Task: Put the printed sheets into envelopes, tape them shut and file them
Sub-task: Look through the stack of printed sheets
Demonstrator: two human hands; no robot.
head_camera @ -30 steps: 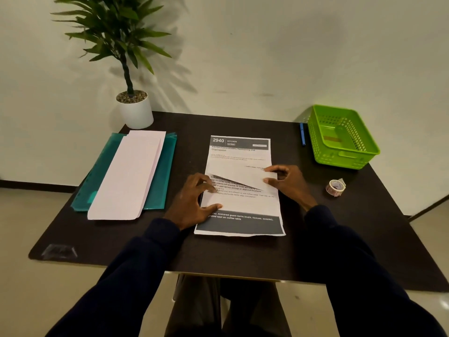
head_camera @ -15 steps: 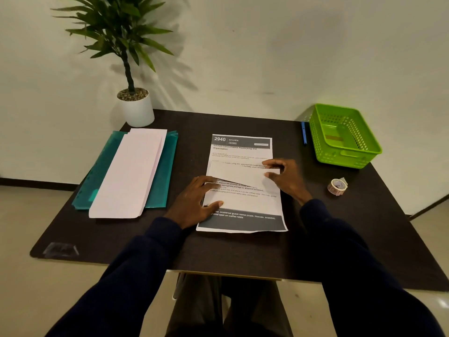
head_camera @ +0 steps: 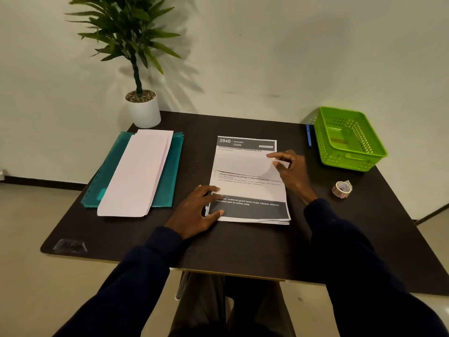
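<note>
A stack of printed sheets [head_camera: 247, 190] lies in the middle of the dark table [head_camera: 218, 249]. Its top sheet is folded upward, with the blank back showing across the middle. My right hand [head_camera: 290, 172] pinches the folded edge at the sheet's right side, thumb and forefinger closed on the paper. My left hand [head_camera: 198, 211] lies flat on the stack's lower left corner with its fingers spread. White envelopes [head_camera: 137, 173] lie stacked on a teal plastic folder [head_camera: 170, 176] at the left. A roll of tape [head_camera: 341, 189] sits to the right of the sheets.
A green plastic basket [head_camera: 349, 139] stands at the back right corner, with a blue pen [head_camera: 308, 135] beside it. A potted plant in a white pot [head_camera: 143, 110] stands at the back left. A crumpled clear scrap [head_camera: 69, 245] lies near the front left corner.
My right hand has carried the folded edge of the top sheet farther up toward the sheet's header. The fold has grown wider. My left hand has stayed at the lower left corner.
</note>
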